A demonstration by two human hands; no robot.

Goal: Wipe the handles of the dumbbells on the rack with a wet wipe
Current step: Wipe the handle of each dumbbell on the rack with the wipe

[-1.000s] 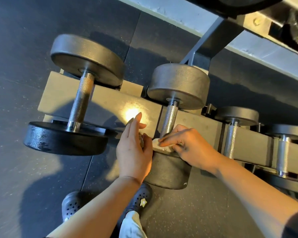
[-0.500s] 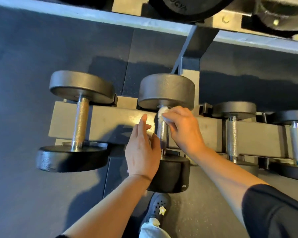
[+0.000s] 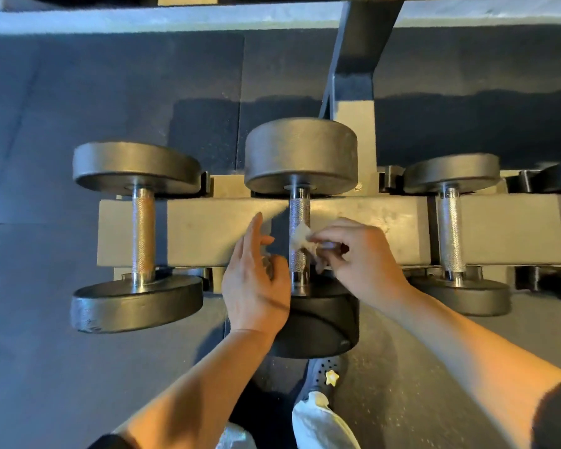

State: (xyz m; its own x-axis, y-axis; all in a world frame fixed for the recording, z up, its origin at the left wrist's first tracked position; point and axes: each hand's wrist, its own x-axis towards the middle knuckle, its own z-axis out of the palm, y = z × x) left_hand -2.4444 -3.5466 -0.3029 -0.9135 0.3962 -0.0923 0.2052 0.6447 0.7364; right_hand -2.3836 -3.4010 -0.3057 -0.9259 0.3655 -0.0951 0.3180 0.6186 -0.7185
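Dark gym flooring (image 3: 78, 367) is seen beneath the rack (image 3: 208, 234), where the wet wipe (image 3: 300, 236) is pinched by right hand (image 3: 360, 257) fingers against the middle dumbbell handle (image 3: 299, 218), left hand (image 3: 253, 283) loosely spread beside, neighbouring handles seemingly left

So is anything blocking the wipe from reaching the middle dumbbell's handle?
Nothing visible. The right hand pinches the wet wipe right against the middle handle; the left hand sits beside it, open, not in the way.
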